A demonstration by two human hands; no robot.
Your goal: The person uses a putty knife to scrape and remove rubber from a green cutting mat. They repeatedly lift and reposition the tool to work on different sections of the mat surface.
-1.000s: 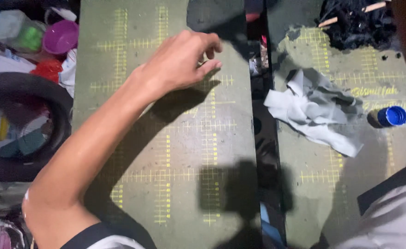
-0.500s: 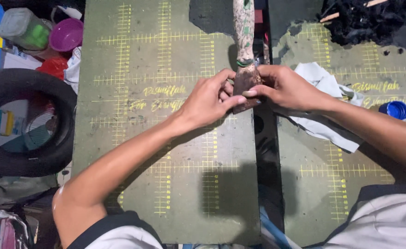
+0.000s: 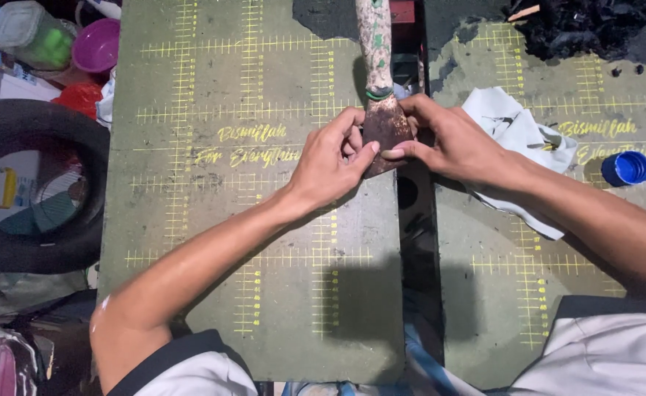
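My left hand (image 3: pixel 332 160) and my right hand (image 3: pixel 451 143) meet at the middle of the bench, both gripping the rusty brown blade of a scraper tool (image 3: pixel 383 128). Its pale, paint-stained handle (image 3: pixel 375 44) runs away from me toward the far edge. My fingertips pinch the blade's lower edge from both sides. The tool lies over the dark gap (image 3: pixel 415 220) between two green cutting mats (image 3: pixel 213 220).
A crumpled white rag (image 3: pixel 517 132) lies under my right wrist, with a blue cap (image 3: pixel 627 167) to its right. A black tyre (image 3: pixel 37 183) sits at the left edge, a purple bowl (image 3: pixel 96 45) and a green-filled jar (image 3: pixel 30 35) above it. Black debris (image 3: pixel 580 26) lies at the far right.
A second ago only my left hand lay on the mat with no tool in sight. Both hands then came together on the scraper, and the view has since steadied.
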